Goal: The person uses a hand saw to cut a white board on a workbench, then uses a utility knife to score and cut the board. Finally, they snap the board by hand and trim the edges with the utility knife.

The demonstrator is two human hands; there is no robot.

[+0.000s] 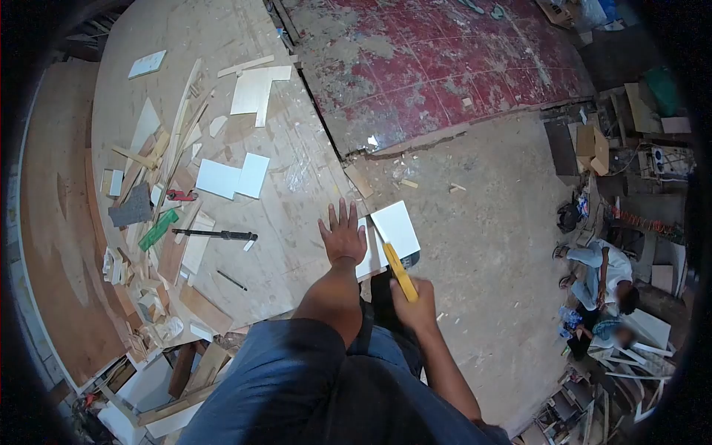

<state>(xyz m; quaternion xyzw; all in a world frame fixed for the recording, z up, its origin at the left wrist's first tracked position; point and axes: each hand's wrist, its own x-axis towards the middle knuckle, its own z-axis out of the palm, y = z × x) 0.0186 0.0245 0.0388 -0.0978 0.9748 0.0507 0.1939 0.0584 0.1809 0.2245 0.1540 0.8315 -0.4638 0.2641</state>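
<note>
Pressing flat, fingers spread, the left hand (343, 237) pinned a white panel (397, 228) at the worktop (289, 178) edge; right hand (415, 305) gripped a yellow cutter (400, 271), prob. scoring it w/ steady strokes advisable.

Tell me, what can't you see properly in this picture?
Head view only:
- Blade of the yellow utility knife: hidden against the white square panel.
- Right hand fingers: curled under the handle.
- Panel part under the flat left hand.
- Small scraps on the plywood workbench: too small.
</note>
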